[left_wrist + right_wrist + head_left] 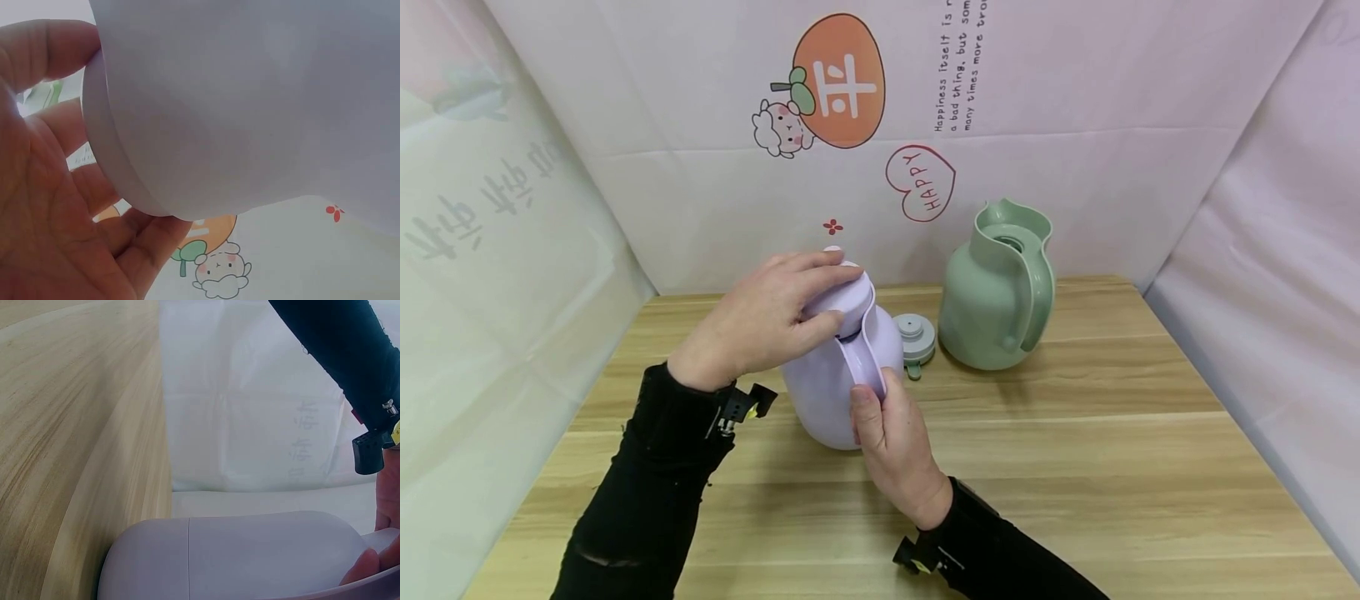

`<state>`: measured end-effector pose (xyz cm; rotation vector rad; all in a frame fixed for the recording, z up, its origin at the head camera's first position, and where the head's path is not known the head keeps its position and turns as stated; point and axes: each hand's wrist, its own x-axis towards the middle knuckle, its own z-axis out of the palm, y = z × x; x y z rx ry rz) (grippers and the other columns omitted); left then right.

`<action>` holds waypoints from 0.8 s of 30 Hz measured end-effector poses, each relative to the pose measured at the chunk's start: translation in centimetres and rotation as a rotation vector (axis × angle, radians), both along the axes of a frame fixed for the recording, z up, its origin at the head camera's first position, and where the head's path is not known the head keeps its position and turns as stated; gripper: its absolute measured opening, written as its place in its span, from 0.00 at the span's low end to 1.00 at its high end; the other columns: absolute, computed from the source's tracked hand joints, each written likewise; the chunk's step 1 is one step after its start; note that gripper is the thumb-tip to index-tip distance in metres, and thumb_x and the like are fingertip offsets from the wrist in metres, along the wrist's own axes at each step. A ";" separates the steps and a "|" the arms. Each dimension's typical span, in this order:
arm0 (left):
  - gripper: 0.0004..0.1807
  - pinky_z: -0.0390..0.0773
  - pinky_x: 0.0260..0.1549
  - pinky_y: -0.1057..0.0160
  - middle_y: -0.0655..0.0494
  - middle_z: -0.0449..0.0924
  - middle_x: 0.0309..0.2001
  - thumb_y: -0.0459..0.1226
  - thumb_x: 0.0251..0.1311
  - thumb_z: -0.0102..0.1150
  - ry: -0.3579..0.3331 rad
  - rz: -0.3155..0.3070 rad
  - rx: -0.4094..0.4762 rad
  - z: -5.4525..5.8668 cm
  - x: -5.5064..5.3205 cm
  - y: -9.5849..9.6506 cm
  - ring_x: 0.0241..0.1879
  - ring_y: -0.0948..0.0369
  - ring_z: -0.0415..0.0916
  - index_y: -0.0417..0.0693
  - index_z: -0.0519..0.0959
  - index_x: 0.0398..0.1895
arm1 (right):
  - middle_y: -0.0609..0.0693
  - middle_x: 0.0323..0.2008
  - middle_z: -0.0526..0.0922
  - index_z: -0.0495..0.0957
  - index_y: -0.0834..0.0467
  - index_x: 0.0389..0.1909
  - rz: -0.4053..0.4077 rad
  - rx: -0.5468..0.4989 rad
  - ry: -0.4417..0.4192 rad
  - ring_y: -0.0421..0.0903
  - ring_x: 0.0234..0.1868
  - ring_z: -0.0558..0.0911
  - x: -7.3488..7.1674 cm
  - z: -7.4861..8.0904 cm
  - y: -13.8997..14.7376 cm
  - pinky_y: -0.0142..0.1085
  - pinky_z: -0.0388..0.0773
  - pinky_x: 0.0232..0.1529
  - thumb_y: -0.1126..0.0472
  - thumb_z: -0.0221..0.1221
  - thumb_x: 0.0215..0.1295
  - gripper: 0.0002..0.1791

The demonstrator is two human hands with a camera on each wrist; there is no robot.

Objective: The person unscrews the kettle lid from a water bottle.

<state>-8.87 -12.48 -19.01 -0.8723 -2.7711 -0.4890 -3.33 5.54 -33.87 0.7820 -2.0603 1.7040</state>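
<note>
A lilac thermos jug (820, 404) stands on the wooden table, with a round lilac lid (850, 304) in its mouth. My left hand (760, 312) holds this lid from above, its thumb on the near side and its fingers over the far side. In the left wrist view, fingertips curl at the edge of the lid (103, 137). Lower down, my right hand (898, 450) grips the jug's handle (861, 367), thumb on top. The right wrist view shows the jug's smooth side (250, 556) close to the tabletop.
To the right stands a green thermos jug (973, 312) with its mouth uncovered. Between the two jugs lies a grey-green stopper lid (916, 343). The wooden table (1090, 467) ends at a white printed cloth (1075, 75) behind, with more cloth at both sides.
</note>
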 end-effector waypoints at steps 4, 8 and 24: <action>0.27 0.65 0.72 0.44 0.48 0.75 0.71 0.51 0.70 0.56 0.033 0.012 -0.001 0.0 0.0 0.1 0.72 0.49 0.69 0.56 0.79 0.70 | 0.44 0.20 0.71 0.66 0.57 0.35 0.001 0.000 -0.002 0.34 0.20 0.71 0.0 0.0 0.0 0.30 0.71 0.20 0.60 0.46 0.84 0.12; 0.26 0.70 0.68 0.45 0.49 0.78 0.68 0.52 0.69 0.57 0.073 0.041 0.006 -0.1 0.1 0.3 0.68 0.48 0.73 0.57 0.81 0.67 | 0.44 0.20 0.71 0.66 0.57 0.35 0.004 0.000 -0.004 0.34 0.20 0.71 0.0 0.1 0.0 0.30 0.71 0.20 0.60 0.46 0.84 0.12; 0.30 0.75 0.51 0.48 0.48 0.85 0.53 0.62 0.61 0.64 0.226 0.123 0.009 -0.8 -0.3 1.0 0.53 0.49 0.79 0.55 0.86 0.57 | 0.44 0.20 0.72 0.67 0.58 0.35 0.009 -0.002 -0.008 0.34 0.20 0.71 0.0 0.1 0.0 0.31 0.71 0.20 0.60 0.46 0.84 0.12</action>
